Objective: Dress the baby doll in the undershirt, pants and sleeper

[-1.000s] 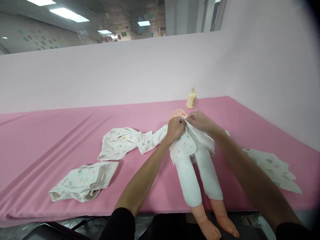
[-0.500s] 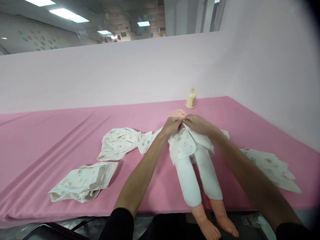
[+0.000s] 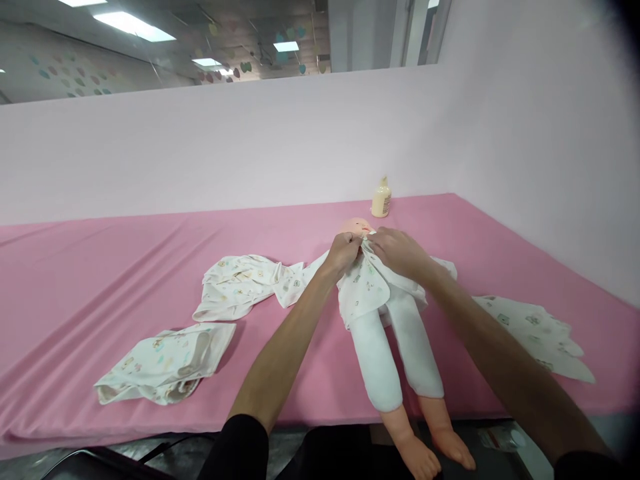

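Observation:
A baby doll (image 3: 377,363) with white cloth legs lies on its back, its bare feet hanging past the table's front edge. It wears a white printed baby shirt (image 3: 364,292), whose front panels overlap loosely. At the doll's neck, my left hand (image 3: 346,250) is closed with its fingers pinching the shirt's collar. Close beside it, my right hand (image 3: 397,250) also has its fingers closed on the collar edge. The two hands almost meet just below the doll's chin, and they hide most of the neckline.
A pink cloth (image 3: 165,267) covers the table. Left of the doll lie a crumpled printed garment (image 3: 235,287) and a folded one (image 3: 167,363). Another printed cloth (image 3: 535,333) lies at right. A cream pump bottle (image 3: 381,200) stands behind the doll's head, before a white wall (image 3: 225,147).
My hands have drawn slightly apart at the collar, and the shirt fabric between them is now gathered upward. The doll and the other garments stay in place.

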